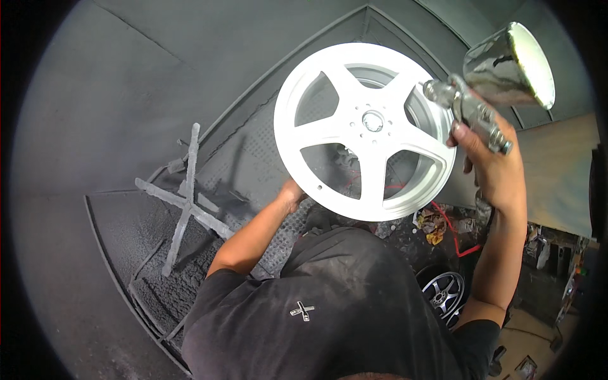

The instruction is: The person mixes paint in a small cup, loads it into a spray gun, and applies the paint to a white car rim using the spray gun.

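Your right grip (499, 161) wraps the spray gun (470, 109); your left grip (292, 195), its closure hidden, meets the lower-left edge of the five-spoke wheel (373, 171) before you. Its front looks fully white; I can't tell about its back.

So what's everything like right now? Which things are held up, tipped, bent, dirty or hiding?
White wheel: held up, with no tyre.
Spray gun: held up, cup tipped sideways.
Right hand: closed around the spray gun.
Left hand: at the white wheel's lower edge, fingers mostly hidden.
Cross-shaped stand: crusted grey.
Red hose: bent.
Other wheel: partly hidden.
Dark shirt: dusty.
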A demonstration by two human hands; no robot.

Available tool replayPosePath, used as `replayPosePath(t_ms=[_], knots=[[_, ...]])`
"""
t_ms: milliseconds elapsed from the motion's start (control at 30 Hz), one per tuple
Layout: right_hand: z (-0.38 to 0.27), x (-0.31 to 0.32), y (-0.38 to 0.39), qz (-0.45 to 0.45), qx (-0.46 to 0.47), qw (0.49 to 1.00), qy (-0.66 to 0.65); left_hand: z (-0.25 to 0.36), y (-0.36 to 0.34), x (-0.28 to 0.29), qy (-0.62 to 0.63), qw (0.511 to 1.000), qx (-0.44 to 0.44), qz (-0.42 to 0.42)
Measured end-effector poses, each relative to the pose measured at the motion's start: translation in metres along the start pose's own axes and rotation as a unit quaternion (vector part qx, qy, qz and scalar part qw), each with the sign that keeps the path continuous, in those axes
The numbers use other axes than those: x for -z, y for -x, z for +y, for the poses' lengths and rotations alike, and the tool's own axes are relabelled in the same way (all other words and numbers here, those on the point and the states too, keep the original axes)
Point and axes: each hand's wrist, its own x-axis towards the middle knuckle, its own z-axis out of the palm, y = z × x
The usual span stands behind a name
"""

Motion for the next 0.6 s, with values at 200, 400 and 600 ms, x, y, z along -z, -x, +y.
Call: replayPosePath(t_ms=[200,400,600], knots=[[-0.001,0.014,-0.03,0.02,-0.007,0.999,-0.027,-0.016,0.009,-0.014,-0.018,1.0,0.019,0.007],[0.003,0.014,-0.029,-0.065,-0.041,0.997,-0.007,-0.032,0.017,-0.016,-0.084,0.995,0.061,-0.005],[0.003,0.003,-0.018,-0.081,-0.036,0.994,-0.059,-0.037,0.035,-0.043,-0.166,0.986,0.029,0.002]])
